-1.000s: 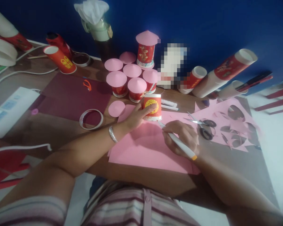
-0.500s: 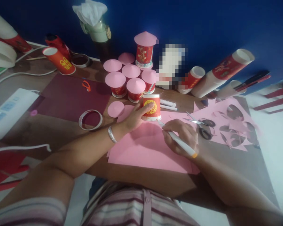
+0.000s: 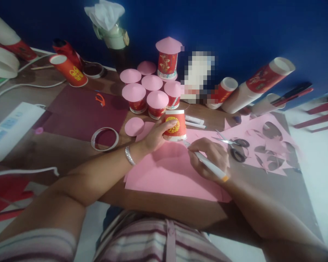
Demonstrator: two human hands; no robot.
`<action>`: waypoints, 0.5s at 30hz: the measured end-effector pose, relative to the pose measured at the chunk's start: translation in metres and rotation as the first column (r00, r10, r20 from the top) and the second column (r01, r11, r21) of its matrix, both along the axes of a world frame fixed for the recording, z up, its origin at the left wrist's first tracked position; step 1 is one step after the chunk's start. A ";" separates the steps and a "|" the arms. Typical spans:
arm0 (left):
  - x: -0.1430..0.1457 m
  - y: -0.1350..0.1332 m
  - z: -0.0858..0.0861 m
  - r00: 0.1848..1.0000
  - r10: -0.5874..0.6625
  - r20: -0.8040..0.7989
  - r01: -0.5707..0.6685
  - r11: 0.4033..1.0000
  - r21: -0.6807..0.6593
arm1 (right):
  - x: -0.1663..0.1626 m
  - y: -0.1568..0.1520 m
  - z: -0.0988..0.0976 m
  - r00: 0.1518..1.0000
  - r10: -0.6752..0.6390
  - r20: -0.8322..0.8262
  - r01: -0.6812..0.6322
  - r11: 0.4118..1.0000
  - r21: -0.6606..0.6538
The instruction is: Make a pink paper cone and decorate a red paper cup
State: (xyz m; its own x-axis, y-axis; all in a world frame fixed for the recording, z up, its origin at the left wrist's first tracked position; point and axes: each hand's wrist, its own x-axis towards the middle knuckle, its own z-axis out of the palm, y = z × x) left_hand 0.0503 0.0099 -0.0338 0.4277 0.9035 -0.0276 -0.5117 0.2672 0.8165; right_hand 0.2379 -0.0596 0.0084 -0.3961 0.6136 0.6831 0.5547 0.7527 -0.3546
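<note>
Seven pink cones are grouped, several visibly capping red cups, while at their five o'clock one uncapped red paper cup is gripped by the left hand, a white pen-like tool by the right hand.

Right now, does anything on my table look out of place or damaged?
The scissors lie with their blades apart near your right hand, which looks a little careless. The pink scraps beside them look ragged, though their rounded holes seem deliberately cut. I see nothing spilled.
</note>
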 end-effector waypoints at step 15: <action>-0.005 -0.004 0.004 0.995 -0.069 -0.078 0.065 0.997 -0.046 | 0.018 0.023 -0.023 0.991 -0.117 -0.066 0.116 0.993 -0.010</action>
